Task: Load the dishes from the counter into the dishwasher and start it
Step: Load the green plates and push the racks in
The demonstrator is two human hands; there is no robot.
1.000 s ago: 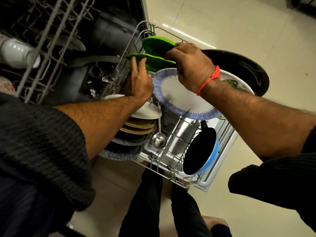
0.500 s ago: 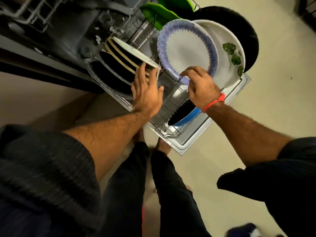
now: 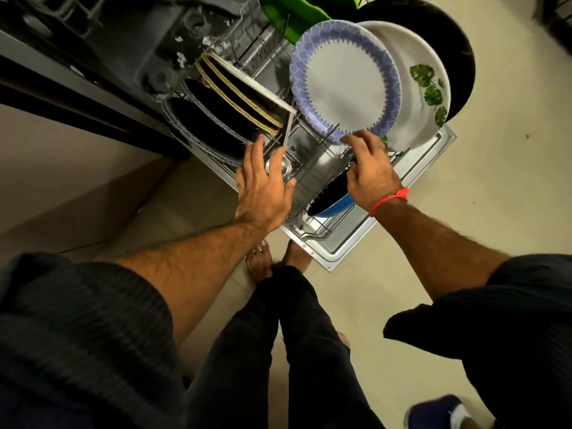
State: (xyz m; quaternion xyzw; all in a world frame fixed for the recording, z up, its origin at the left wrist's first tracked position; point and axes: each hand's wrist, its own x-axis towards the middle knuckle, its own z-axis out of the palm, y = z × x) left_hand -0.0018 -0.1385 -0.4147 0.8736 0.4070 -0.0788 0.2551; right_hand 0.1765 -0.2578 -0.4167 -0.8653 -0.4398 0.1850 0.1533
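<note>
The pulled-out lower rack holds dishes standing on edge. A blue-rimmed plate leans in front of a white leaf-print plate and a large black dish. Green plates stand behind them. My right hand has its fingers curled at the blue-rimmed plate's lower rim; the thumb is hidden. My left hand spreads flat over a steel ladle, beside tilted white and black plates. A blue bowl sits under my right wrist.
The open dishwasher door juts over the tiled floor, its corner close to my bare feet. The dark tub interior lies at the upper left. A blue shoe lies on the floor at the bottom right.
My left hand dropped from the white plate's edge down to the ladle bowl. My right hand slid from the blue-rimmed plate's top to its lower rim. The view pulled back.
</note>
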